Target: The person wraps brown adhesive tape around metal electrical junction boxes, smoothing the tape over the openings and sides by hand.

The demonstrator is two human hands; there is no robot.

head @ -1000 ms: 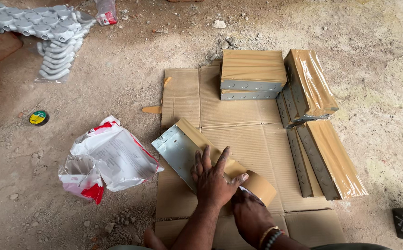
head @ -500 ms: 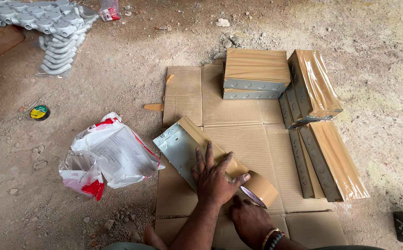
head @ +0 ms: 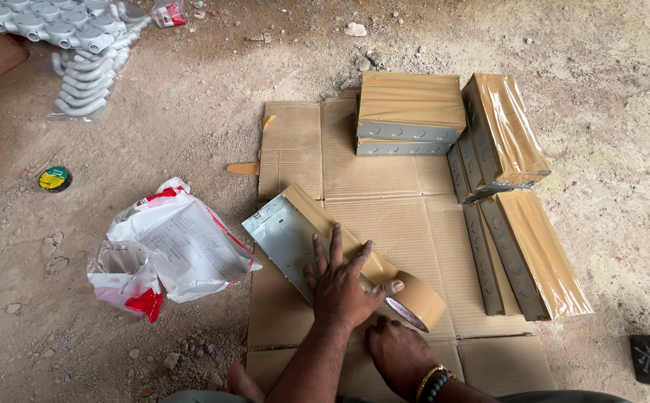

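Tape (head: 414,300) runs smoothest if the left hand (head: 340,287) presses flat on the metal box (head: 284,235) lying on the cardboard (head: 385,216) while the right hand (head: 396,351), apparently empty-fingered beside the roll, pulls taut.

Left hand (head: 342,282) pressed flat, fingers spread; right hand (head: 396,351) curled just beside it.

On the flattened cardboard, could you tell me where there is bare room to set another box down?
The cardboard sheet is bare between the stacked taped boxes and the metal box under the left hand. Its right edge is crowded with taped boxes; its near edge with tape roll and right hand.
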